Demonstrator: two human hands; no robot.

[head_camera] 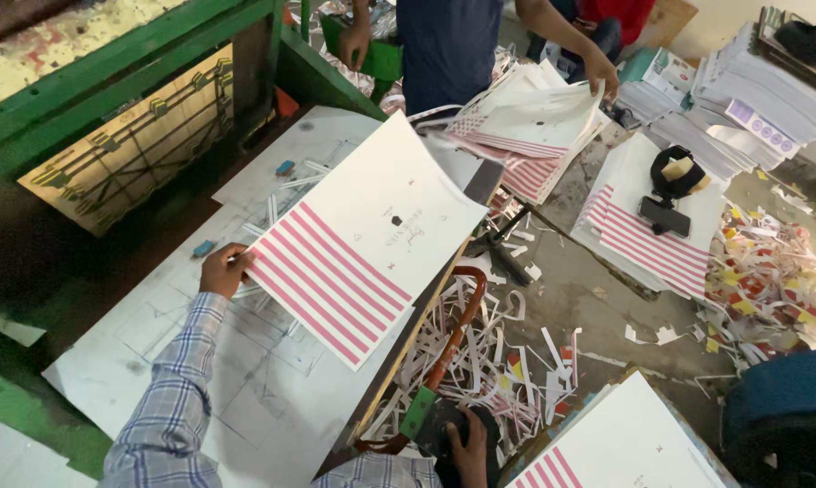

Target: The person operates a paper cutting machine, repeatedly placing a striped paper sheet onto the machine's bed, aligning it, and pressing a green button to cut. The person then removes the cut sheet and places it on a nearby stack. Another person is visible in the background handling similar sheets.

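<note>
Head view: a white sheet with pink stripes point(358, 239) lies tilted over the grey work board point(245, 380), its striped corner pinched by the left hand point(223, 269), fingers curled on the edge. Below the sheet's lower corner, the right hand point(469, 445) grips a dark handle point(444, 429), fingers closed round it. Right of the sheet lie paper trimmings point(489, 352); beyond, a striped stack point(647, 230). Above the sheet, another person's hand point(602, 77) lifts similar sheets.

Left hand point(220, 271) pinches pink-striped card point(363, 239) over platen point(245, 380).
</note>
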